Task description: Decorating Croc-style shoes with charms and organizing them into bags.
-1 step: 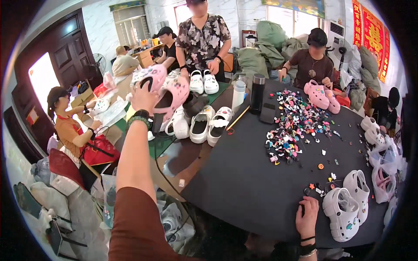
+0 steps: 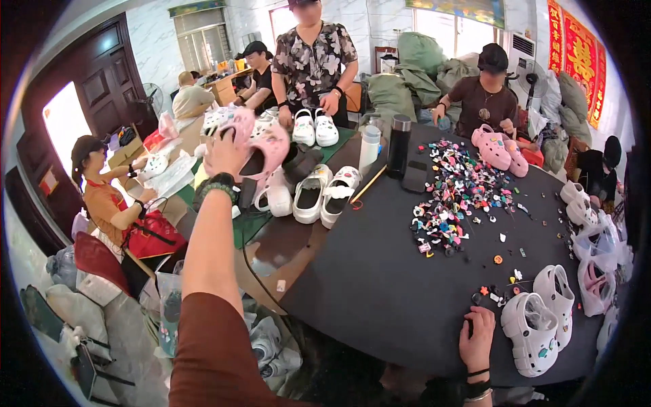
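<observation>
At the far left of the black table, my left hand [image 2: 226, 154] is closed on a pair of pink clogs [image 2: 270, 144] dotted with small charms, holding them above the other shoes. Its fingers are partly hidden against the pink shoes. White clogs [image 2: 312, 197] stand just right of and below them, with a dark clog [image 2: 302, 163] behind. My right hand [image 2: 479, 336] lies on the near right of the table with nothing visible in it, fingers slightly bent. Beside it stands a pair of white clogs [image 2: 531, 336] with charms and clear plastic inside.
A heap of colourful shoe charms [image 2: 458, 197] spreads over the black table [image 2: 380, 271]. A black flask [image 2: 399, 146], a white bottle [image 2: 369, 148] and a dark phone [image 2: 415, 176] stand or lie near its far edge. Co-workers handle clogs across from me and at left.
The pink clogs have tilted and shifted slightly left in my left hand, overlapping more closely. My right hand stays in place on the table.
</observation>
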A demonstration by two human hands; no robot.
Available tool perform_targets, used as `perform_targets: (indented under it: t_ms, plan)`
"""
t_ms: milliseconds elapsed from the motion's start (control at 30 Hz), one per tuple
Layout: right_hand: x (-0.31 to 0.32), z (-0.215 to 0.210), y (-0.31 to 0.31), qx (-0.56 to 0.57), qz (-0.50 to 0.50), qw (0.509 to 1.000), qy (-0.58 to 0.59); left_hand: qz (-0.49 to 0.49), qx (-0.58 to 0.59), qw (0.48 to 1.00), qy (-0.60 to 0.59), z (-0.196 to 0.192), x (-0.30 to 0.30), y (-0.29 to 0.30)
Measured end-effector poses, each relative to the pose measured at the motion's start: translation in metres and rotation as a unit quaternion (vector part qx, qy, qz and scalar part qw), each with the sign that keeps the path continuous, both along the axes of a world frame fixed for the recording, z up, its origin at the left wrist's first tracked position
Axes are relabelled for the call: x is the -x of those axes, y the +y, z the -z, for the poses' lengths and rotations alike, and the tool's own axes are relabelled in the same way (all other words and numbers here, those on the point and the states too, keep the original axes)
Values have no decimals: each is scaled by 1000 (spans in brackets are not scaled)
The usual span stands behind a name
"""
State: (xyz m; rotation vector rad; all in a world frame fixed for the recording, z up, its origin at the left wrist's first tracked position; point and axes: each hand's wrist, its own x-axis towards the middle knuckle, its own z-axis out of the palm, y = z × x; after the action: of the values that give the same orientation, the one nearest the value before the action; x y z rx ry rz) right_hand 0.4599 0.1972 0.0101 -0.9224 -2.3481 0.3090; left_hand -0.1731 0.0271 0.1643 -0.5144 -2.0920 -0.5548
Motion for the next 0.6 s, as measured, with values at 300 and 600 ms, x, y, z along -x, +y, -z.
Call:
perform_targets:
  t_ms: [300, 600]
  plan:
    - [7, -2, 0, -19, -21, 1000, 10, 275, 79, 957, -43, 137, -143, 7]
    - [15, -4, 7, -67, -46, 994, 74, 420, 134, 881, -172, 133, -337, -18]
